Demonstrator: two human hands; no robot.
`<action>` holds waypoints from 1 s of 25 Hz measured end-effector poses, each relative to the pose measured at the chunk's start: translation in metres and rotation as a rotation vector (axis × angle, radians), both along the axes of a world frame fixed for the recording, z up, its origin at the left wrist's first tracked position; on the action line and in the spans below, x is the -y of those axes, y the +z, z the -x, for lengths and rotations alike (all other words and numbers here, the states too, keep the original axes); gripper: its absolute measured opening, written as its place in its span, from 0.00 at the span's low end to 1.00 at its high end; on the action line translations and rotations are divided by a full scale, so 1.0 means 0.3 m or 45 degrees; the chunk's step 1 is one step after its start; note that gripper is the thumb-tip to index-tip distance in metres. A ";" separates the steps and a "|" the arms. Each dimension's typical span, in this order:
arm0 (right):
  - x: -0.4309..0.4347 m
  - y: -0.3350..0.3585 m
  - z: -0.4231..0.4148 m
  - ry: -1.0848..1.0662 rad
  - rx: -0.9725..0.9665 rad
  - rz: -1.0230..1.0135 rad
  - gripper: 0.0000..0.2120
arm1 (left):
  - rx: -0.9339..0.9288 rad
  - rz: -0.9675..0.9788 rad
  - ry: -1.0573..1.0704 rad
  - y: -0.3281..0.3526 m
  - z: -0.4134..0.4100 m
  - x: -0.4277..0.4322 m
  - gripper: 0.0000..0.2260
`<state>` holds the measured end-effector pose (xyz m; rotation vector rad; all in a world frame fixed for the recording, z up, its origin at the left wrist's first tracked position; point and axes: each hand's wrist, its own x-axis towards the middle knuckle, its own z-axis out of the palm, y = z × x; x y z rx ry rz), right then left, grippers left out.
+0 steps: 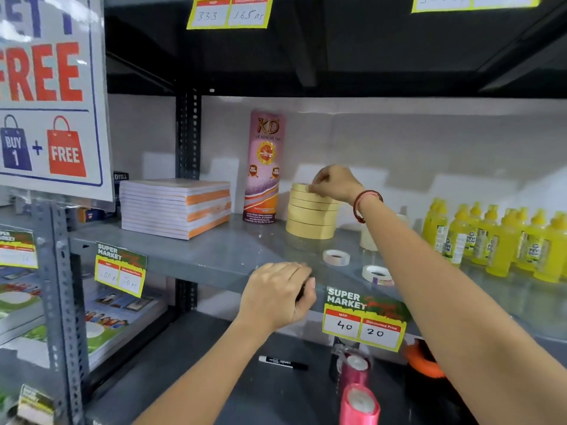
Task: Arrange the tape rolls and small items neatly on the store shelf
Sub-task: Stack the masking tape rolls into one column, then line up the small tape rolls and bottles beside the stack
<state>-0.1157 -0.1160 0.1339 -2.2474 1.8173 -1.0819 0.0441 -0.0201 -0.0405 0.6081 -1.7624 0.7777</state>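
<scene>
A stack of several tan masking tape rolls (310,216) stands on the grey shelf (214,256). My right hand (334,184) rests on the stack's top, its fingers pinching the top tape roll. Two small white tape rolls (336,257) (376,274) lie flat on the shelf in front of the stack. A cream roll (368,237) sits partly hidden behind my right forearm. My left hand (279,294) grips the shelf's front edge, fingers curled around something small and dark that I cannot make out.
A tall pink KD tape tube (264,167) stands left of the stack, beside a pile of notebooks (175,207). Yellow glue bottles (497,240) fill the right. A price tag (365,320) hangs below. On the lower shelf lie a black marker (282,362) and pink ribbon rolls (357,391).
</scene>
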 end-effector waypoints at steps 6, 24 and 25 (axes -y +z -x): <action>-0.232 -0.149 0.088 -0.043 -0.527 -0.855 0.27 | 0.002 -0.055 0.009 -0.001 0.001 -0.006 0.17; -0.111 -0.097 0.293 -0.467 -0.384 -0.240 0.11 | -0.007 -0.093 -0.020 0.005 0.004 -0.024 0.16; -0.109 -0.096 0.294 -0.466 -0.396 -0.248 0.11 | -0.006 -0.090 -0.019 0.004 0.004 -0.024 0.16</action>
